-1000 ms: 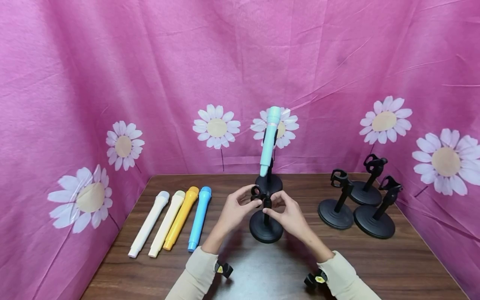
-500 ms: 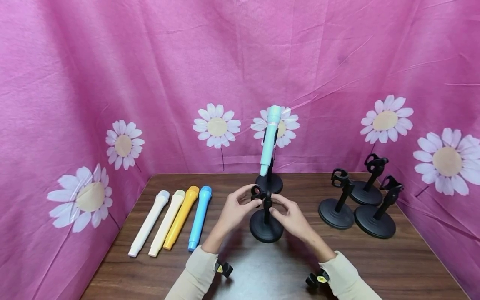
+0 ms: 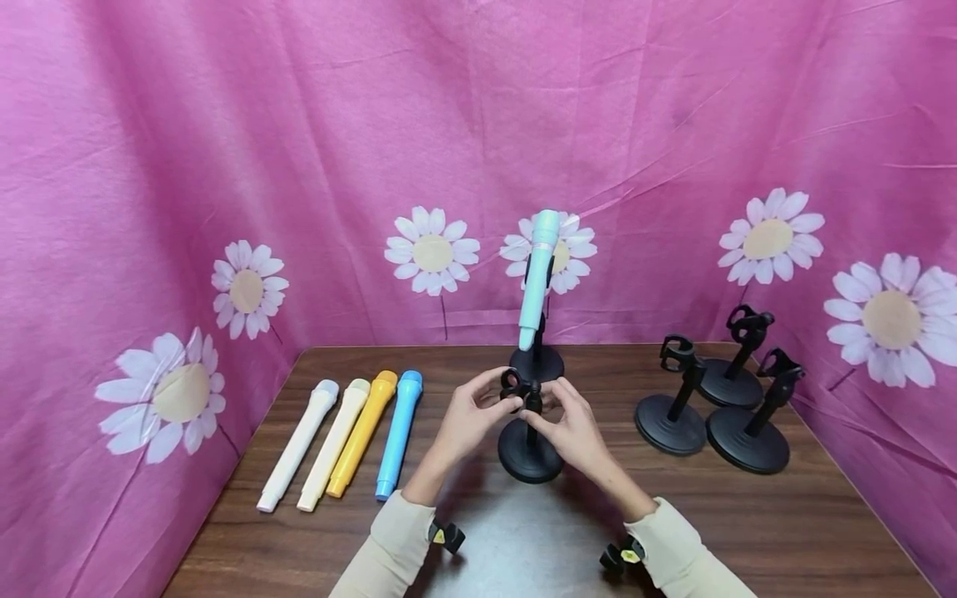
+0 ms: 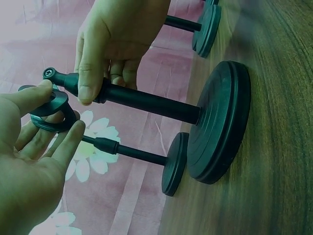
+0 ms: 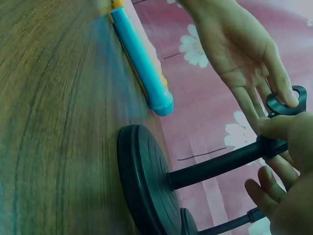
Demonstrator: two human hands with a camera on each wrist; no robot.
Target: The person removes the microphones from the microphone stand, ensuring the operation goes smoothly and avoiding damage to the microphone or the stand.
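A black desktop microphone stand [image 3: 521, 465] stands upright on the table in front of me. My left hand [image 3: 469, 422] pinches its ring-shaped clip [image 4: 52, 105] between thumb and fingers. On the stand's post [image 4: 146, 104], just below the clip joint, my right hand [image 3: 574, 428] grips the collar with its thumb and fingers. In the right wrist view the round base [image 5: 142, 181] rests on the wood. Behind this stand is another one holding a mint-green microphone [image 3: 537, 282], tilted with its head up.
White [image 3: 299, 444], cream [image 3: 333, 444], yellow [image 3: 362, 433] and blue [image 3: 399, 436] microphones lie side by side on the table [image 3: 508, 548] at left. Further black stands [image 3: 669, 428] cluster at right. A pink flowered cloth [image 3: 336, 124] hangs around the back and sides.
My right hand drew slightly right with its thumb off the collar, then came back in to grip it. The left hand and the stand stayed in place.
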